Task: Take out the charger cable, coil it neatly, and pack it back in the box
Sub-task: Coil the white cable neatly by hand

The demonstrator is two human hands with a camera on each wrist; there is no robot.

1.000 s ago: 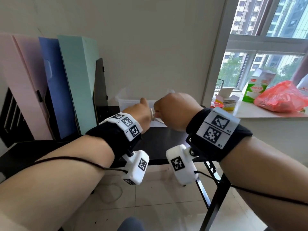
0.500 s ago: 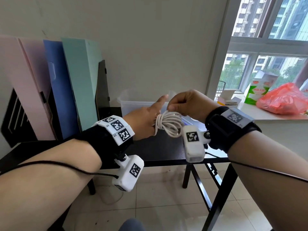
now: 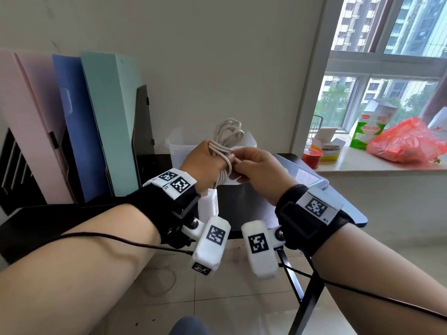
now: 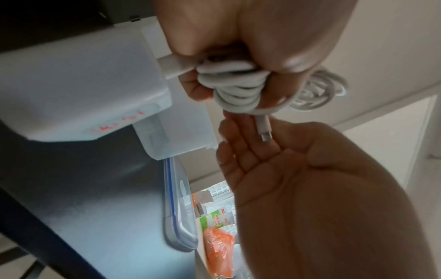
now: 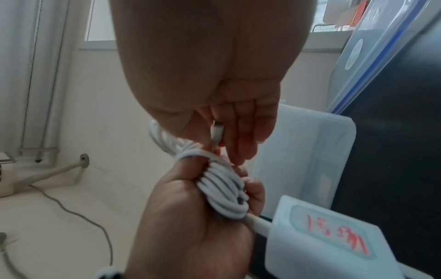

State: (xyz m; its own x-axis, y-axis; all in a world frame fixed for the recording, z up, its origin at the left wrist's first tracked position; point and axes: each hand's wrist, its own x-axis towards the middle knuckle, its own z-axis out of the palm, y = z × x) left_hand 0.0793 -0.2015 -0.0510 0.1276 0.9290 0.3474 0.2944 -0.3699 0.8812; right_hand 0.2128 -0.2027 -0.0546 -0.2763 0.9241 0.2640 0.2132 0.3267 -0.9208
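Observation:
My left hand (image 3: 215,165) grips the white charger cable (image 3: 227,134), which is bundled into loops that stick up above the fist. Several turns wrap round the bundle's middle (image 4: 238,86). My right hand (image 3: 238,163) pinches the cable's free end, and its connector (image 5: 218,132) lies against the fingers. The white charger block (image 3: 209,206) with red writing hangs below my left hand. The translucent box (image 3: 179,146) stands open on the black table just behind both hands.
The box's blue-rimmed lid (image 3: 307,175) lies on the table to the right. Coloured file folders (image 3: 104,122) stand at the left against the wall. On the window sill at right are a red jar (image 3: 312,157), a green carton (image 3: 367,126) and a red bag (image 3: 406,141).
The bundle hung between the hands and now stands upright in my left fist, loops on top. My right hand has brought the free end round the bundle's middle.

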